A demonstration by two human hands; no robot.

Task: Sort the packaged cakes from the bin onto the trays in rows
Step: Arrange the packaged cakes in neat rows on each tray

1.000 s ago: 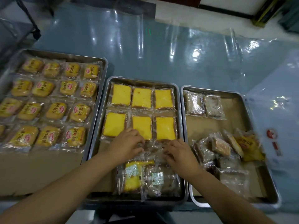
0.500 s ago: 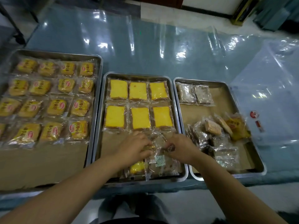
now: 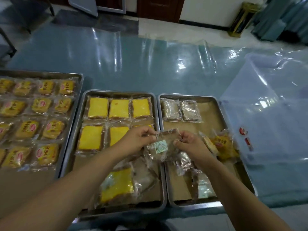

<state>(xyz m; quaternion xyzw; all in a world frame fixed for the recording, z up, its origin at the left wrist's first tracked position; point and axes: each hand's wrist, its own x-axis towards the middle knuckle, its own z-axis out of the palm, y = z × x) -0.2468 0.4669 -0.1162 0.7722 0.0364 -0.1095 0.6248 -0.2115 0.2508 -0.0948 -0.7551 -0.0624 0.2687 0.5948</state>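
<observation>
Two hands hold one clear-wrapped brown cake packet [image 3: 164,145] in the air, over the seam between the middle tray [image 3: 120,92] and the right tray [image 3: 191,96]. The left hand [image 3: 140,140] pinches its left edge and the right hand [image 3: 190,144] pinches its right edge, fingers curled. The packet spans left to right between them, its pale sticker facing up; the crumpled wrap hides which side is the longer.

Six yellow sponge squares [image 3: 119,108] lie in two rows of three on the middle tray, with a loose yellow packet [image 3: 116,185] at its near end. Two brown packets [image 3: 180,110] lie side by side in the right tray's far left corner. Rows of labelled yellow cakes [image 3: 46,104] fill the left tray [image 3: 41,73].
</observation>
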